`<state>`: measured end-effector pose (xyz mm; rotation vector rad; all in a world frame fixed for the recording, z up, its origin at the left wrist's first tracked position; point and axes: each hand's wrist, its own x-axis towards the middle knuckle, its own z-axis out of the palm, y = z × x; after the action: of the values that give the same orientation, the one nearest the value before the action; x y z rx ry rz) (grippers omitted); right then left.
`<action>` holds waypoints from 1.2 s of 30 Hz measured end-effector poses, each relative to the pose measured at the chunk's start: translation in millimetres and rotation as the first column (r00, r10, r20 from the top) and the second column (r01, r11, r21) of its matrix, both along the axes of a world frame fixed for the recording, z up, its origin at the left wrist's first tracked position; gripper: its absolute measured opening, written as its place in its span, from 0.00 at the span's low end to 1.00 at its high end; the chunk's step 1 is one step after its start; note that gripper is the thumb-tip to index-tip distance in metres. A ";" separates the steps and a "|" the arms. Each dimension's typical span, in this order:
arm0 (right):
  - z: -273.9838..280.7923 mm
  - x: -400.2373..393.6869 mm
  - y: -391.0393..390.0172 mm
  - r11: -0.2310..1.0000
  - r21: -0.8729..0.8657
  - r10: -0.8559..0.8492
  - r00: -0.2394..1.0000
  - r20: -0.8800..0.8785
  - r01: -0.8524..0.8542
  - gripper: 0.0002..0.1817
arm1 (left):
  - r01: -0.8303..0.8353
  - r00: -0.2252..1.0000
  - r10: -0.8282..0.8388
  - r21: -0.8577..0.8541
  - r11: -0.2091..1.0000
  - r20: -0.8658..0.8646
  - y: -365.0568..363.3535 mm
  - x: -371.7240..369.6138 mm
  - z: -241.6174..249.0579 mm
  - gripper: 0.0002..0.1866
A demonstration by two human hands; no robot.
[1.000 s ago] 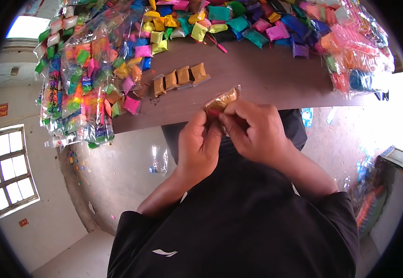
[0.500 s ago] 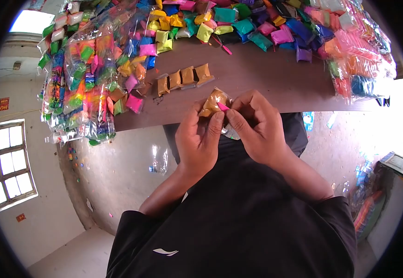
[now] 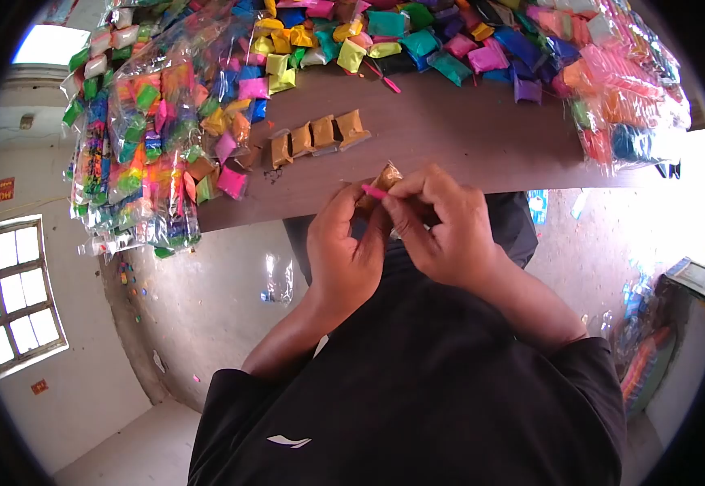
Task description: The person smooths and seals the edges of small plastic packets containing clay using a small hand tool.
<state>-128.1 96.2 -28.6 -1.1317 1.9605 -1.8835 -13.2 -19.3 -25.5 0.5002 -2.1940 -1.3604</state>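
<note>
Just past the table's front edge, my left hand (image 3: 342,247) is closed round a small golden-brown packet (image 3: 389,172) with a shiny clear wrapper. My right hand (image 3: 449,223) pinches a thin pink plastic stick (image 3: 374,191), which lies across the front of that packet. Both hands meet there, and the fingers hide the packet's lower part. Beyond them on the table, several similar brown packets (image 3: 322,134) sit side by side in a slanted row.
Many coloured packets (image 3: 401,49) line the back of the brown table (image 3: 466,130). Clear bags of packets (image 3: 146,146) are heaped at the left, and more bags (image 3: 624,97) stand at the right. Another pink stick (image 3: 390,83) lies near the back. Plastic litter (image 3: 278,279) is on the floor.
The pink stick has swung from pointing up-left into the packet's face to lying flatter across it, its tip further left. My right hand has shifted slightly left, covering more of the packet.
</note>
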 end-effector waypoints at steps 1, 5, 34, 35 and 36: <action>1.4 -0.8 0.7 1.000 0.027 0.009 1.000 -0.029 -0.008 0.06 | -0.003 0.997 0.005 -0.022 1.000 0.076 0.4 0.9 2.8 0.13; -5.0 -14.9 -4.8 0.988 0.086 -0.118 0.986 -0.119 0.129 0.06 | 0.036 0.999 -0.033 0.123 0.992 -0.031 -1.2 3.4 -5.6 0.13; 11.1 -5.7 9.6 0.996 -0.045 0.070 0.996 -0.052 -0.072 0.06 | 0.055 0.997 -0.052 0.057 0.997 -0.056 1.4 -1.6 5.1 0.12; 12.5 -6.3 10.6 0.997 -0.001 0.071 0.997 -0.016 -0.071 0.06 | 0.056 0.997 -0.053 0.058 0.997 -0.055 0.7 -2.1 3.9 0.12; 13.3 -6.7 11.0 0.996 0.043 0.071 0.997 0.020 -0.072 0.06 | 0.054 0.995 -0.057 -0.030 0.998 -0.084 -1.0 -2.9 1.8 0.11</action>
<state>-134.8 107.2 -15.3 -1.1515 1.9158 -1.8000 -16.1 -20.3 -23.7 0.3673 -2.1697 -1.3523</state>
